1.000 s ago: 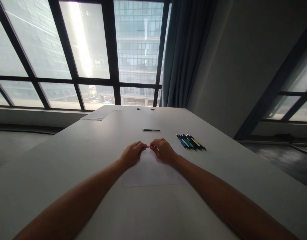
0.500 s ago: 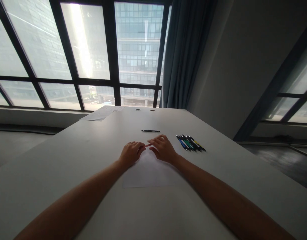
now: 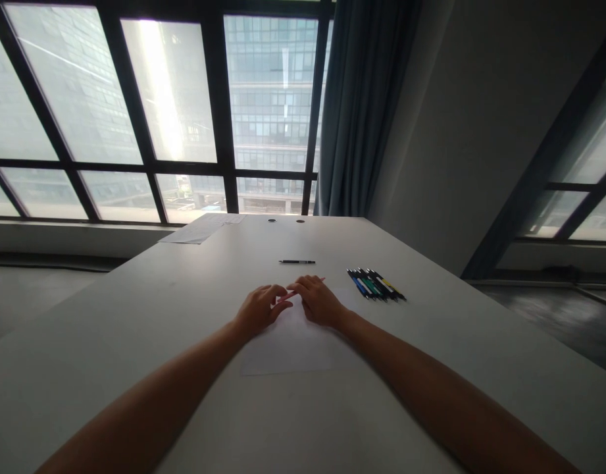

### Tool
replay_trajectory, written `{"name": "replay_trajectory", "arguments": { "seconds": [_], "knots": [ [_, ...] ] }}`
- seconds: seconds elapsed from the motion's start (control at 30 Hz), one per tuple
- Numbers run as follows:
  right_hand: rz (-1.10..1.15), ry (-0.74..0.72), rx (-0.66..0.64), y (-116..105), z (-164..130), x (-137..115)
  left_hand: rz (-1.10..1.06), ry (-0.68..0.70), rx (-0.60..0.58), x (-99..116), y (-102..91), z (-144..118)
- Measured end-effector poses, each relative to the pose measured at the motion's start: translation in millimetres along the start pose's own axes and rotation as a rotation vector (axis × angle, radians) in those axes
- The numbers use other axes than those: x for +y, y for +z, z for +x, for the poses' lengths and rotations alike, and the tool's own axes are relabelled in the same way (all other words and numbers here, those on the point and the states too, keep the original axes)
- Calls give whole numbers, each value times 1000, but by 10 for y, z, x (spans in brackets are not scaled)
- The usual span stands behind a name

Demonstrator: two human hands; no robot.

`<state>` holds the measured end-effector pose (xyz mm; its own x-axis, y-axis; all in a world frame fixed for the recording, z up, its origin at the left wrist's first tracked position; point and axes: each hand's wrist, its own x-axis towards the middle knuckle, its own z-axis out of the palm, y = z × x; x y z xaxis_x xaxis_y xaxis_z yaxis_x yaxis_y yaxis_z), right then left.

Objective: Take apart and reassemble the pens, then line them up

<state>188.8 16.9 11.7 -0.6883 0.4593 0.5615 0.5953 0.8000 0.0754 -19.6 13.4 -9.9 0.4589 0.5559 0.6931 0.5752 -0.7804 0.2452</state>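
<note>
A thin pink pen (image 3: 285, 298) is held between both hands above a white sheet of paper (image 3: 287, 349). My left hand (image 3: 258, 308) pinches its left end between thumb and fingers. My right hand (image 3: 318, 301) has its fingers closed over the pen's other part, and a slim end shows past the knuckles. The hands nearly touch at the far part of the sheet and cover some of it. Beyond them a black pen (image 3: 297, 262) lies crosswise on the white table (image 3: 208, 408).
Several dark pens with blue, green and yellow parts (image 3: 376, 284) lie side by side to the right of my right hand. Papers (image 3: 194, 230) rest at the table's far left edge. Two round dark inserts (image 3: 300, 221) sit near the far edge, before a window and a curtain (image 3: 366, 112).
The pink pen has tilted and shifted within the hands, so that an end now shows beyond my right hand. My right fingers have curled in closer to my left hand. The view has tipped slightly upward.
</note>
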Motion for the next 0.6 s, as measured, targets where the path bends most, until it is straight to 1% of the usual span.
{"name": "replay_trajectory", "arguments": {
  "seconds": [0.1,0.17,0.43,0.6],
  "knots": [
    [-76,108,72,-13,-23,25,52,-13,-3,24,-37,-4],
    [-125,142,92,-21,-43,58,67,-7,-11,32,-54,-5],
    [-197,147,101,-19,-47,72,163,-58,-91,26,-35,-6],
    [-202,119,111,-25,-55,70,188,-66,-109,42,-37,4]
  ]
}}
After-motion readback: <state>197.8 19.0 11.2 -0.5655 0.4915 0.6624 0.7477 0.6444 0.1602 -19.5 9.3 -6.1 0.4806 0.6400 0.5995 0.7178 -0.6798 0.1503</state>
